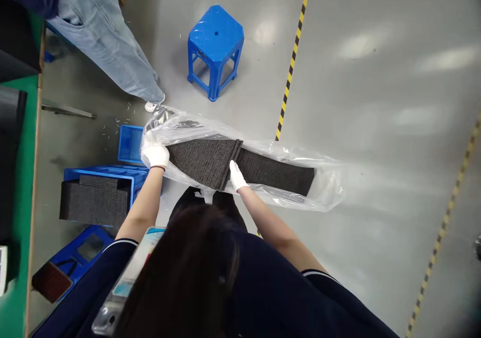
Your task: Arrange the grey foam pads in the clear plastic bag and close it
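A long clear plastic bag (pixel 326 178) lies stretched across in front of me, with black foam sheets inside. On the left a thick stack of black foam sheets (pixel 199 160) fans out, and another run of black foam sheets (pixel 278 170) extends right. My left hand (pixel 156 153), in a white glove, is closed on the bag's left end, close to the stack; its fingertips are partly hidden by plastic. My right hand (pixel 236 177), also white-gloved, grips the right edge of the thick stack, thumb on top and the other fingers hidden.
A blue plastic stool (pixel 216 37) stands beyond the bag. Blue crates (pixel 130 145) are at left, one with black foam pieces (pixel 93 200). A green-topped workbench (pixel 22 178) runs along the left edge. A person's denim-clad leg (pixel 108 42) is at upper left. Yellow-black tape (pixel 291 67) marks the floor.
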Demonstrator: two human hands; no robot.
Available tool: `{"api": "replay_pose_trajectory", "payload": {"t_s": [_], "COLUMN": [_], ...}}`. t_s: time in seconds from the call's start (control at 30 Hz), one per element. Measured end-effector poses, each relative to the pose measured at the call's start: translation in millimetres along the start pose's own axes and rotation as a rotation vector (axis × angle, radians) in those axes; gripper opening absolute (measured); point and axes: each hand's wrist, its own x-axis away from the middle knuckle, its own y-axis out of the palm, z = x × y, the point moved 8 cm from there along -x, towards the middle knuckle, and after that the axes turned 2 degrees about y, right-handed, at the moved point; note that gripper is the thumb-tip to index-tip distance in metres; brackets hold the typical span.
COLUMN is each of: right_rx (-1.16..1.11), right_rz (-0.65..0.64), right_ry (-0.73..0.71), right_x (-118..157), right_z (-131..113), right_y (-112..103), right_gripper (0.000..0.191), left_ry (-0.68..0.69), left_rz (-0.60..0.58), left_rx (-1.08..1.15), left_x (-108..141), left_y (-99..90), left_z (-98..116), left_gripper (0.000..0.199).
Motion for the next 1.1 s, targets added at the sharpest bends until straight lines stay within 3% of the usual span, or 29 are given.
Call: {"api": "replay_pose_trajectory", "payload": {"t_s": [0.1,0.2,0.3,0.4,0.47,0.53,0.63,0.7,0.77,0.87,0.97,1.1], "right_rx": [0.031,0.052,0.062,0.022,0.076,0.255,0.652,0.938,1.179,1.382,1.471,1.513], "right_rz": [0.066,0.083,0.044,-0.096,-0.180,-0.164,0.018,0.064,-0.030,-0.239,-0.345,-0.348], "right_ry": [0.042,0.034,0.018,0.101,0.132,0.023,-0.356,-0.639,-0.878,-1.109,-1.237,-1.320], "right_x": [4.1,8.2,10.0,7.4,3.9,-1.6,-2.8,4.0,10.5,13.9,9.1,-2.3], "right_z": [-1.7,-4.7,-9.3,-5.2,-1.7,-6.3,-33.1,-52.2,-62.3,-67.4,-70.3,-72.4], "right_y": [-0.1,-5.0,-11.4,-11.8,-13.3,-23.6,-47.8,-54.0,-50.8,-45.6,-42.8,-40.0], "right_gripper": [0.083,0.079,0.075,0.072,0.070,0.072,0.079,0.076,0.063,0.049,0.049,0.047], "left_ry": [0.160,0.462,0.663,0.643,0.598,0.568,0.482,0.417,0.376,0.348,0.310,0.180], "left_rz": [-0.016,-0.110,-0.266,-0.341,-0.327,-0.284,-0.230,-0.206,-0.187,-0.157,-0.133,-0.033], "left_rx": [-0.020,0.062,0.113,0.099,0.094,0.103,0.103,0.085,0.067,0.064,0.092,0.132], "left_x": [45.1,117.3,182.8,211.1,215.0,217.0,222.4,227.2,231.3,234.6,236.9,240.3], "left_y": [2.6,14.4,47.0,85.5,101.9,108.4,109.6,110.2,111.8,113.4,111.7,107.6], "left_z": [32.3,96.4,161.4,199.7,209.8,211.7,205.4,201.4,200.2,201.5,205.5,214.1], "left_gripper": [0.051,0.047,0.057,0.073,0.071,0.064,0.058,0.058,0.058,0.057,0.056,0.054]}}
